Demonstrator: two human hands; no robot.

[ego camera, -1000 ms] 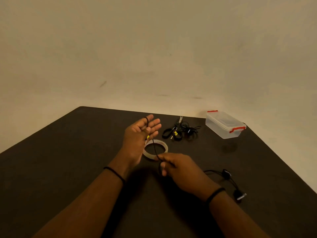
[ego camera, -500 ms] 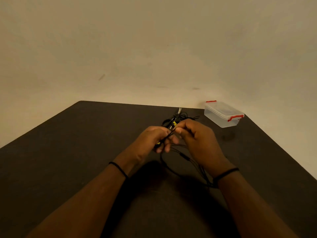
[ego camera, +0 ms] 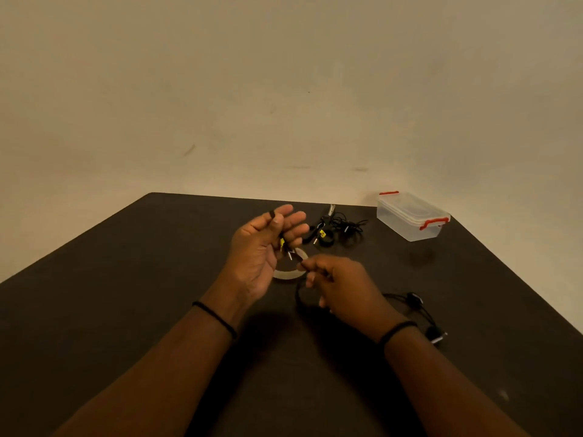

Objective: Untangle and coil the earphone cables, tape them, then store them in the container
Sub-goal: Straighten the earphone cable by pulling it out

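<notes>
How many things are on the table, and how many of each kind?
Hands: 2, left hand and right hand
Tape roll: 1
Plastic box: 1
Earphone cable being coiled: 1
Pile of earphones: 1, cables too tangled to count
Total: 6

Clear container (ego camera: 407, 222), red clasps (ego camera: 433, 223)

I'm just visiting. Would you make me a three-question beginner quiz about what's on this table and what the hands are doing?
1. True or false: the container has its lid on.
2. Which hand pinches the cable near the tape roll? A) left hand B) right hand
3. Fill in: the container's lid clips are ____.

Key: 1 true. 2 B. 3 red.
</notes>
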